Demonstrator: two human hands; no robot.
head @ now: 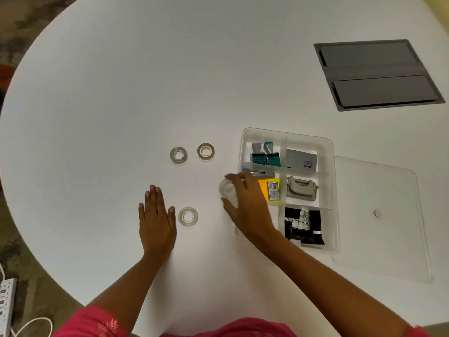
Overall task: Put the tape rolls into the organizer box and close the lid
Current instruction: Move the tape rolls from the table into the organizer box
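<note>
We see the right hand (247,205) curled around a clear tape roll (228,192), thumb on its near side and fingers over the top, holding it just at the left edge of the organizer box (332,190); motion blur keeps us from telling whether the roll is lifted off the white table (121,93) or touching it. The left hand (156,218) lies flat on the table, palm down, the four fingers pressed together and the thumb spread out to the side, its tip just beside a second clear roll (187,216). Farther back, two more rolls lie flat and apart from each other: a clear one (178,155) and a tan one (205,151). The box is open, its compartments holding stamps (264,154), a grey card box (302,159), a yellow note pad (269,189), a hole punch (301,188) and black binder clips (303,226). The clear lid (388,239) lies flat on the table just right of the box. A dark panel (376,74) is set into the table at the far right.
</note>
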